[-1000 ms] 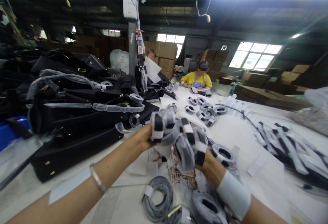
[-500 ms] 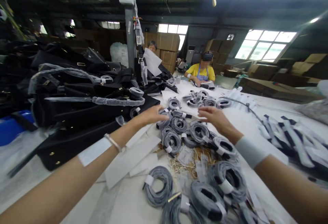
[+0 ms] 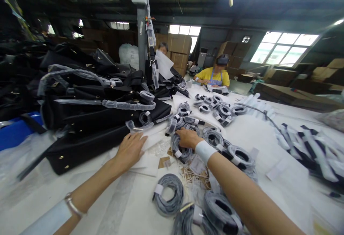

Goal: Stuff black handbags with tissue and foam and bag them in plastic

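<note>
My left hand (image 3: 131, 149) lies with fingers stretched out on white paper sheets (image 3: 146, 165), beside the front black bag (image 3: 88, 149). My right hand (image 3: 189, 138) is in the pile of coiled straps, its fingers bent round a grey, plastic-wrapped coiled strap (image 3: 176, 145) with a white band. The fingertips are partly hidden against the coil. More coiled straps (image 3: 213, 138) lie just right of this hand. Nearer to me is a single coiled strap (image 3: 168, 195), flat on the white table (image 3: 129, 210). A larger coil (image 3: 221, 210) rests beneath my right forearm.
Black bags with wrapped handles (image 3: 129, 105) are stacked at left by a grey post (image 3: 142, 38). White cords (image 3: 197, 177) and small clear packets lie mid-table. Wrapped black strips (image 3: 317, 152) are at right. A person in yellow (image 3: 215, 75) works at the far end.
My left hand has come back and left onto the paper sheets. My right hand has moved left and down onto a coil. Several coils now lie farther back, in the far group. The view has shifted slightly.
</note>
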`<state>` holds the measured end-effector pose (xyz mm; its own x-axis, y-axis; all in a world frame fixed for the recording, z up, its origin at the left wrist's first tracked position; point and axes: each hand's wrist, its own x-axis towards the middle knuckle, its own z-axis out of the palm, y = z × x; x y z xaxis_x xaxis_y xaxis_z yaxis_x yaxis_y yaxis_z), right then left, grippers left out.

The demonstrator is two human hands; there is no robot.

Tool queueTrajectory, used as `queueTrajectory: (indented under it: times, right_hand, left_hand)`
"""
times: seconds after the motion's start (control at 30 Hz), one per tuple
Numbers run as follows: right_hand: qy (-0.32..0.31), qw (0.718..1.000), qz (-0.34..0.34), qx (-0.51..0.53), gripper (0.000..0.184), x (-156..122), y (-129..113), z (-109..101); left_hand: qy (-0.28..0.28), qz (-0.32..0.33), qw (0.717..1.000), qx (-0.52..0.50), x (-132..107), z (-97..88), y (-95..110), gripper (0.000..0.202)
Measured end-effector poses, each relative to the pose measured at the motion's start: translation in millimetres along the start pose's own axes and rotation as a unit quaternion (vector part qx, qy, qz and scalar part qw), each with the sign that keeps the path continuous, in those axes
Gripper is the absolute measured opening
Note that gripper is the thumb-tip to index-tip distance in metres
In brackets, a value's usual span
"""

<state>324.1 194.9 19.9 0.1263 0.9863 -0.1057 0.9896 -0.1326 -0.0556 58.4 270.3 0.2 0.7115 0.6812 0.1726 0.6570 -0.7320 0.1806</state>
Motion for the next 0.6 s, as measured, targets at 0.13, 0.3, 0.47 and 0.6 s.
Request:
queueTrajectory:
  times: [0.13, 0.3, 0.47, 0.6]
  right_hand:
    - [0.015, 1.0, 0.016, -0.021, 0.037, 12.7, -11.0, 6.9]
    - [0.085, 0.996, 0.014, 0.004, 0.029, -2.4, -12.2, 14.5]
    - [0.176, 0.973, 0.006, 0.149, 0.022, -36.7, 19.0, 19.1]
    - [0.212, 0.916, -0.043, 0.338, 0.018, -43.3, 29.0, 24.4]
  left_hand:
    - [0.013, 0.012, 0.989, -0.144, 55.9, 2.0, 39.9, 0.056]
    - [-0.027, 0.002, 0.974, -0.225, 119.3, 34.8, 68.6, 0.028]
    - [-0.025, -0.002, 0.958, -0.286, 117.4, 49.7, 61.8, 0.019]
    - [-0.02, 0.008, 0.946, -0.323, 107.5, 52.3, 65.5, 0.038]
